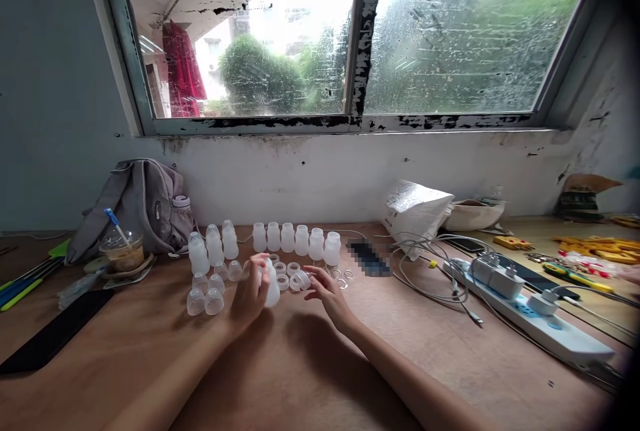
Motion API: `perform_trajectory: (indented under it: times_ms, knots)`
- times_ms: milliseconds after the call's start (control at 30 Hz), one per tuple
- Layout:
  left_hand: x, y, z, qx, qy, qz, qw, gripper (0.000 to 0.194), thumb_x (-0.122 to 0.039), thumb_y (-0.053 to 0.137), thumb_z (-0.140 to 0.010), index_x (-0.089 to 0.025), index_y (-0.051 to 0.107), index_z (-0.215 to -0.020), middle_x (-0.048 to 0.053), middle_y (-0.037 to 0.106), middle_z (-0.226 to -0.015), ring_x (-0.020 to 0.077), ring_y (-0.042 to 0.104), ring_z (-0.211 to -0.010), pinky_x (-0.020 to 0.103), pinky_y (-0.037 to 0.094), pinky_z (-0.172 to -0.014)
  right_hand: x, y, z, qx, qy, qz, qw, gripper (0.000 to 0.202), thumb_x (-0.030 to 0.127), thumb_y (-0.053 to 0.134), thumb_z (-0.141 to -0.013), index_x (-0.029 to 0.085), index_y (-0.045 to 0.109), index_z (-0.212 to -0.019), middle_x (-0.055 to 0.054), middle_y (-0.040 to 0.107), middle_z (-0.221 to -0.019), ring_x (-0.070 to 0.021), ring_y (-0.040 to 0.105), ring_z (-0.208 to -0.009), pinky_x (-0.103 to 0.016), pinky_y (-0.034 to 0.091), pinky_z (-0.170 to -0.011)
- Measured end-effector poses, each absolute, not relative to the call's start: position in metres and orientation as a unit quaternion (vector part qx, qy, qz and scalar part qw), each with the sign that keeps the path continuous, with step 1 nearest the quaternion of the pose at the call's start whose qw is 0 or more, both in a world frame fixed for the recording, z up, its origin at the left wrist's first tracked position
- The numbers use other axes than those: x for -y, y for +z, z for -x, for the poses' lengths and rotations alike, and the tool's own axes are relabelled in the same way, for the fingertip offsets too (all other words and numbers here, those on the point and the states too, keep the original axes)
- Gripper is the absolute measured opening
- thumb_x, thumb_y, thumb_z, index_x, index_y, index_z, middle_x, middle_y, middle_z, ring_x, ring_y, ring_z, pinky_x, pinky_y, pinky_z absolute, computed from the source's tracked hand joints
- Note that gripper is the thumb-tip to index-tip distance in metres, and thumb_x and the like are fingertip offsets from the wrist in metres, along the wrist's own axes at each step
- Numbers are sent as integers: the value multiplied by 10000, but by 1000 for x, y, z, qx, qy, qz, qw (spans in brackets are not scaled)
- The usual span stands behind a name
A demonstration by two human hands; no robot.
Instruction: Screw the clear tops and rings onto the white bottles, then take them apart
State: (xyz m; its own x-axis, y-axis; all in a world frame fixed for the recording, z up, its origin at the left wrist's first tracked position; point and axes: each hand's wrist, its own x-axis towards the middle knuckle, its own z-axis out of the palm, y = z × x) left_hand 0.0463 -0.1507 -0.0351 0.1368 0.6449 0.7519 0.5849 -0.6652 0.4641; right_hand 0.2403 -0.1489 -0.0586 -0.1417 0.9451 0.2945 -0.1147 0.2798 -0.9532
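Note:
My left hand (253, 287) is wrapped around a frosted white baby bottle (272, 289), held just above the wooden table. To its right, my right hand (326, 294) pinches a clear screw ring (302, 279) that is tilted on edge. Several more screw rings (283, 282) lie on the table between and behind my hands. A row of open frosted bottles (287, 237) stands upright behind them. Clear domed caps (214, 301) sit to the left of my left hand, in front of several capped bottles (199, 255). Small thin rings (342, 283) lie beyond my right hand.
On the left are a backpack (145, 207), an iced drink cup (123, 254) and a black flat case (55, 334). To the right, a white power strip (530, 314) with tangled cables stands near a silver-white bag (417, 214). A blurred dark phone-like item (370, 257) lies behind.

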Motion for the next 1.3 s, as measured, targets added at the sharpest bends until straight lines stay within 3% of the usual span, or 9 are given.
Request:
perform_trajectory:
  times_ms: [333,500,633,867,1033,1300]
  knots:
    - [151,-61,-51,-354,490,-795,48,125,-222,394,-836,-206,381,-960,84,437,-1085,192,433,-1085,365,373,-901,147,-59,-241,576,460,337,585,288,384,553,-761,203,482,-974,-22,601,-777,-159,584,-699,-311,501,-606]
    - [154,-65,-52,-367,489,-761,214,410,-340,481,-808,-201,299,-1148,80,535,-1050,183,549,-928,335,425,-814,150,-57,-239,579,455,320,596,221,364,587,-742,197,504,-861,-18,589,-794,-152,580,-710,-301,505,-610]
    - [160,-61,-53,-380,443,-763,278,349,-395,447,-818,-195,385,-1097,29,607,-882,169,579,-771,291,443,-706,153,-54,-237,583,463,315,588,210,357,604,-728,187,526,-825,-22,587,-799,-152,585,-707,-305,507,-623]
    - [161,-57,-48,-413,411,-808,89,329,-430,474,-799,-213,499,-1045,31,595,-983,183,555,-876,288,435,-753,154,-54,-236,588,464,314,584,197,342,607,-727,186,543,-829,-25,595,-800,-150,587,-701,-293,502,-617]
    - [153,-66,-44,-418,346,-833,-102,388,-501,471,-774,-201,555,-1005,48,625,-846,201,574,-769,301,437,-664,156,-56,-234,618,444,328,560,235,371,609,-711,184,554,-842,-29,610,-781,-141,581,-654,-281,491,-577]
    - [152,-67,-44,-415,325,-839,-138,447,-547,465,-758,-195,552,-1020,62,627,-844,210,577,-750,304,432,-647,159,-58,-230,649,423,346,530,246,403,597,-711,189,550,-824,-21,600,-764,-151,591,-661,-290,500,-585]
